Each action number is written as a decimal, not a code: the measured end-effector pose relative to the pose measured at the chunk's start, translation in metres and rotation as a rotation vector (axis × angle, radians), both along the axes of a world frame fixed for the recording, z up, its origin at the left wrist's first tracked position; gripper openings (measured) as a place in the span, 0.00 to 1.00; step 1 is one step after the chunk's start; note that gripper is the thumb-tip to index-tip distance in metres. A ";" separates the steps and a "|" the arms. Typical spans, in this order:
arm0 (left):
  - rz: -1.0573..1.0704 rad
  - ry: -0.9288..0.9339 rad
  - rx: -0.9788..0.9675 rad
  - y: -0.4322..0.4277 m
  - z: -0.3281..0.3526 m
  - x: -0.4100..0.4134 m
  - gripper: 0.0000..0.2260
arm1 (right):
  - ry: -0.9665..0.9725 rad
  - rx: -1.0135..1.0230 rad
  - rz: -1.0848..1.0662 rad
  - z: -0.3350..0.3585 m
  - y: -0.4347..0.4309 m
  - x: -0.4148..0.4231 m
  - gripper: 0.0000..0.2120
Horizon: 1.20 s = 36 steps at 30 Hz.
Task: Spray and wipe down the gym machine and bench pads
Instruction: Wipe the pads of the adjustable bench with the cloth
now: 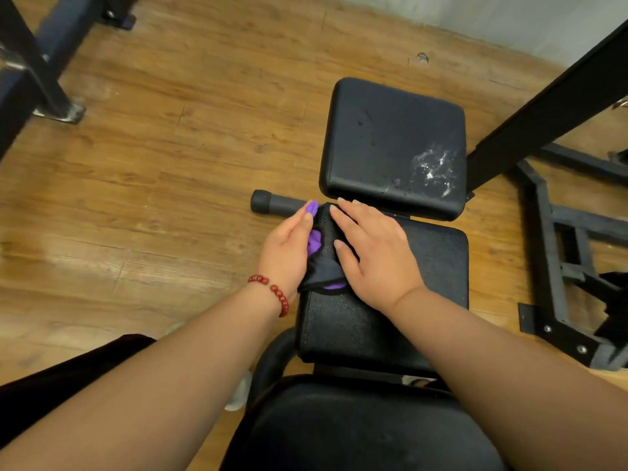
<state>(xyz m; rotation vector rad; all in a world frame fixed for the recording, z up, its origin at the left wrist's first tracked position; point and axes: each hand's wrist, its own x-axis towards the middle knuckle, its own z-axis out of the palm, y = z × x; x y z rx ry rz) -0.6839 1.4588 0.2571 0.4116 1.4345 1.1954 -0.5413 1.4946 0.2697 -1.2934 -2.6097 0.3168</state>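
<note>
A black and purple cloth [321,263] lies on the left far corner of the middle black bench pad [438,266]. My right hand [370,253] rests flat on the cloth with straight fingers. My left hand [289,249], with a red bead bracelet at the wrist, lies along the cloth's left edge, fingers straight against it. Beyond them the far black pad [384,137] carries a patch of white foam [433,169] near its right front corner and scattered droplets. A third dark pad [356,430] is nearest me. No spray bottle is in view.
A black rubber-capped bar [272,201] sticks out left between the two pads. A black slanted machine beam [550,107] and a steel floor frame [557,273] stand to the right. Another machine's frame [30,62] occupies the upper left on the wooden floor [170,147].
</note>
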 end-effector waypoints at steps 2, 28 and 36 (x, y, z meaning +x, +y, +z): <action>0.008 -0.008 -0.008 -0.006 -0.001 0.001 0.12 | 0.051 0.010 -0.004 -0.003 0.001 0.001 0.23; 0.052 -0.247 -0.127 -0.007 -0.005 -0.004 0.11 | 0.121 0.011 -0.003 -0.006 0.001 0.003 0.22; 0.040 -0.199 -0.152 0.011 0.002 -0.006 0.10 | 0.131 0.012 0.003 -0.007 0.002 0.004 0.21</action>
